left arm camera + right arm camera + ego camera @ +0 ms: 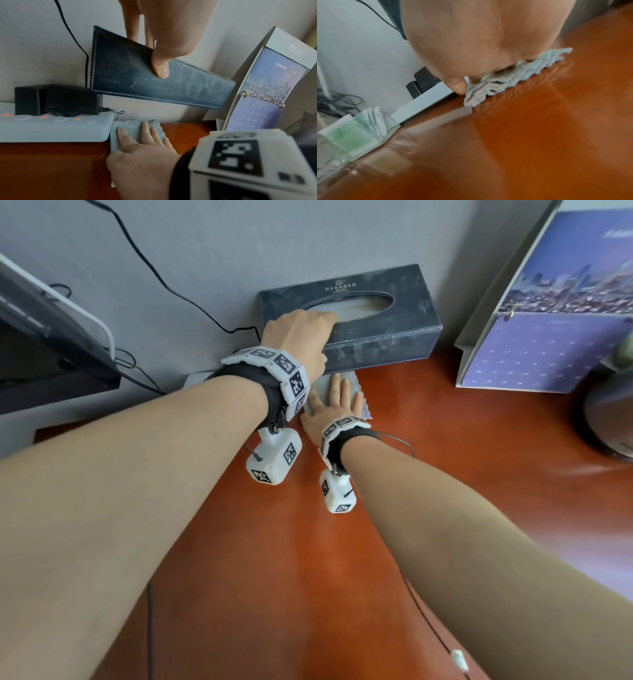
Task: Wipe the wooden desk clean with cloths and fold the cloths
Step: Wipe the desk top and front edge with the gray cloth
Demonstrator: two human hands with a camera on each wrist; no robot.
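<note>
The glossy wooden desk [342, 559] runs up to a grey wall. My left hand [305, 337] grips the left end of a dark blue tissue box [383, 333], thumb on its front face [161, 67] and fingers over the top. In the left wrist view the box [130, 82] is tilted, with that end raised off the desk. Under it my right hand [334, 402] lies flat with spread fingers on a light grey cloth [361, 405]. The cloth [132, 129] lies beside the power strip. The right wrist view shows my palm [462, 40] pressing the cloth [525, 71] down.
A white power strip [51, 129] with black adapters [68, 100] lies left of the cloth against the wall. A purple desk calendar [548, 330] stands right of the box, and a dark round object [606, 419] beyond it. A clear holder with papers [354, 135] stands at the left.
</note>
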